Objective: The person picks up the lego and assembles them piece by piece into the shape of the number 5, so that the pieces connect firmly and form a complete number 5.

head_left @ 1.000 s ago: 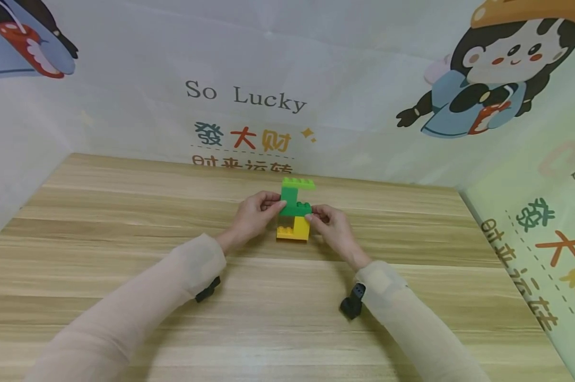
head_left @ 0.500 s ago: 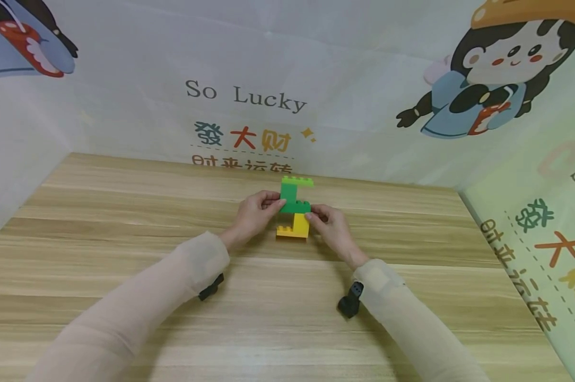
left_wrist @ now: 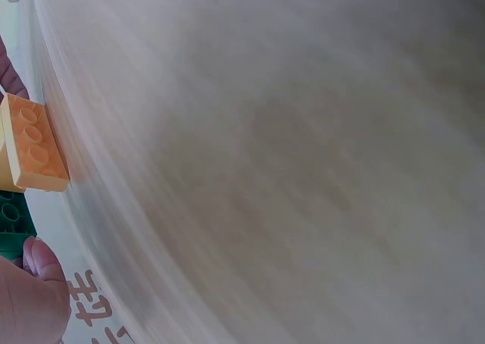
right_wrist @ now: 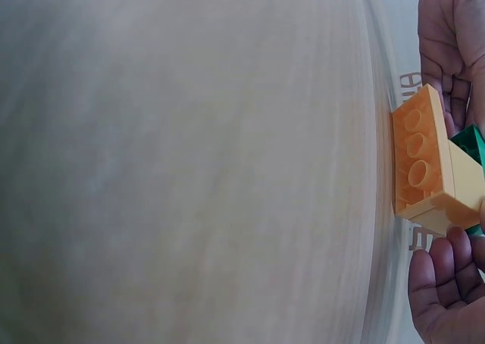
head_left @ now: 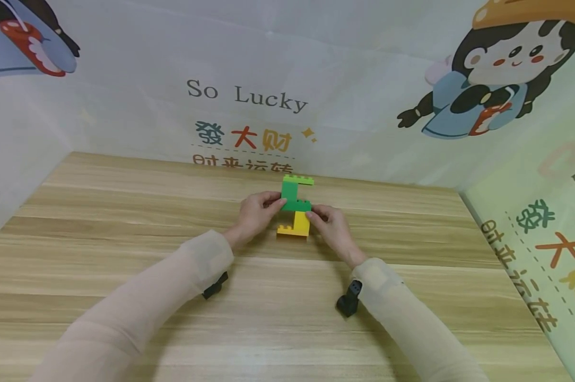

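A stack of toy building bricks (head_left: 289, 194) is held up between both hands in the head view. From the top it has a lime green plate (head_left: 299, 180), a green block, a wider green brick (head_left: 296, 205), a yellow block (head_left: 302, 222) and a yellow-orange base brick (right_wrist: 419, 151). Hollow tubes show on the base's underside in both wrist views. My left hand (head_left: 259, 213) pinches the left end of the wider green brick, thumb in front. My right hand (head_left: 334, 229) grips the right side, where green meets yellow; its thumb lies at the yellow block's upper corner.
The wood-grain table (head_left: 278, 318) spreads beneath the hands. Printed cloth walls (head_left: 354, 63) stand behind it and at both sides. A small black camera (head_left: 348, 300) hangs under the right sleeve, and another black camera (head_left: 215, 285) under the left.
The stack has shifted slightly upward in the head view and its underside edge has tipped a little. Both hands keep their hold; the left forearm has moved slightly right and up.
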Available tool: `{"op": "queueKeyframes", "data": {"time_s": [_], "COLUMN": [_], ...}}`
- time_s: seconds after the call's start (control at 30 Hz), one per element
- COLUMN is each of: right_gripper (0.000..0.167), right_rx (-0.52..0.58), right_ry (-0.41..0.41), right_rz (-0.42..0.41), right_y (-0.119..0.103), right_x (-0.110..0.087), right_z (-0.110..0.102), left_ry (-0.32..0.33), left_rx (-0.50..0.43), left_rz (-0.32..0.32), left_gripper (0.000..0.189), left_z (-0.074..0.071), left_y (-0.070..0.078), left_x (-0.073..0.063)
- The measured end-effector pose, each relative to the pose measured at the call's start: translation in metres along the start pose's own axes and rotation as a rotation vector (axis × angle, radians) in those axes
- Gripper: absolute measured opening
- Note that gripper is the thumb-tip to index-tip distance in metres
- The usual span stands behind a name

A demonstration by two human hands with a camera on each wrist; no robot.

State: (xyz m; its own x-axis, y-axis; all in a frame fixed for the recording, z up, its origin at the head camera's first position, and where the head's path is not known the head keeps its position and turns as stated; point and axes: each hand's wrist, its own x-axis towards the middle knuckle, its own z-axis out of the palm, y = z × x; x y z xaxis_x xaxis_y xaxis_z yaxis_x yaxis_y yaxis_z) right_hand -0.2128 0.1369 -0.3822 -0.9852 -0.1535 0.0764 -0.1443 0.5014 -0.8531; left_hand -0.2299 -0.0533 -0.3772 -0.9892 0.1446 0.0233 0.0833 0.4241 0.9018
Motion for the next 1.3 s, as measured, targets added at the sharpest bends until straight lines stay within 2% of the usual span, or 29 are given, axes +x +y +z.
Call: {"op": "queueKeyframes", "data": {"time_s": [0.27,0.73,0.93,1.3], "right_gripper": [0.026,0.024,0.024,0.027], "right_rx": [-0.007,-0.028,-0.042,-0.077], "right_ry": [0.024,0.052,0.043,0.026], "right_rz": [-0.011,0.026,0.046,0.065], "right_y": [0.001,0.003,0.002,0.002], "right_x": [0.001,0.007,0.009,0.013], "right_z": [0.001,0.002,0.002,0.003], "left_ry": [-0.006,0.022,0.036,0.026], "left_rx": [0.028,0.054,0.072,0.098], "left_rz": [-0.037,-0.025,-0.021,-0.068], "left_gripper": [0.042,0.037,0.034,0.034], "left_z": [0.003,0.006,0.006,0.007], "left_y": [-0.002,0.0,-0.002,-0.002], "left_x": [0.003,0.006,0.009,0.013]}}
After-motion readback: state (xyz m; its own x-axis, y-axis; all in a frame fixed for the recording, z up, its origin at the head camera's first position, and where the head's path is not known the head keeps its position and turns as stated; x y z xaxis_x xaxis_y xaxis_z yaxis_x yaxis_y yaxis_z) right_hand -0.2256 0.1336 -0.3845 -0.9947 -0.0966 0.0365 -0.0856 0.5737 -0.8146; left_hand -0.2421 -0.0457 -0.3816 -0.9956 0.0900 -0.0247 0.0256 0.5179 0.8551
